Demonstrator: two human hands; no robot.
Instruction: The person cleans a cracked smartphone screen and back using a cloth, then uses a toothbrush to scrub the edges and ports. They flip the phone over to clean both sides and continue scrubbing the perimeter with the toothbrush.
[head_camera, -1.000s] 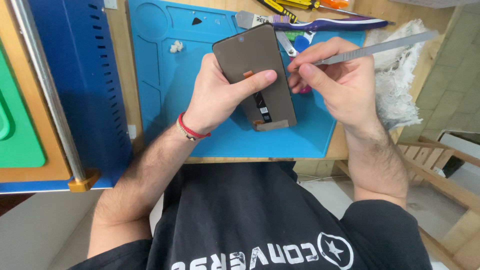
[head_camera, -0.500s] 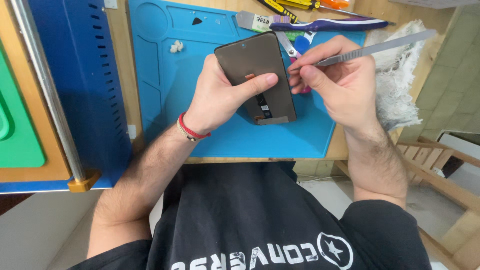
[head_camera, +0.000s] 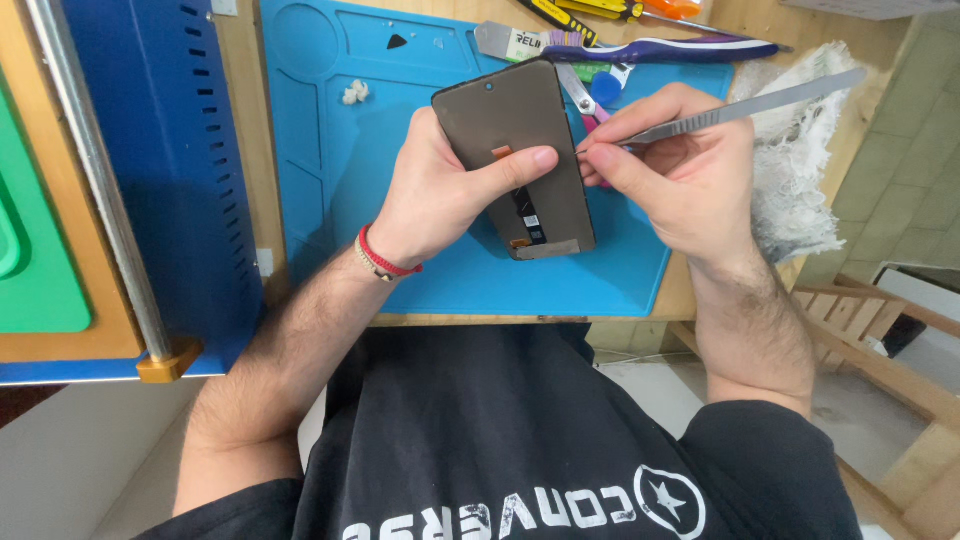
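left hand (head_camera: 440, 200) grasps the phone screen panel (head_camera: 515, 150), thumb laid across its back side, fingers wrapped behind. panel is tilted, held above the blue work mat (head_camera: 330, 200), back face up toward the camera: grey-brown surface, small orange flex tab near the thumb, dark flex strip running down to the lower edge. red cord bracelet (head_camera: 385, 262) on the left wrist.

right hand (head_camera: 675, 180) is pinched closed on metal tweezers (head_camera: 740, 105), thumb and forefinger near the tip end. the tip sits right at the panel's right edge; cannot tell whether it touches. the long tail of the tweezers sticks out up-right over the white cloth (head_camera: 795, 180).

around it: mat lies on a wooden bench (head_camera: 235, 160). at the mat's top edge are a metal scraper (head_camera: 505, 42), a purple-handled tool (head_camera: 665, 48), yellow-handled screwdrivers (head_camera: 560, 15). small white scrap (head_camera: 353, 93) on the mat left of the panel. blue perforated metal panel (head_camera: 165, 150) and a steel rod (head_camera: 90, 170) on the far left, green tray (head_camera: 30, 250) beyond that.
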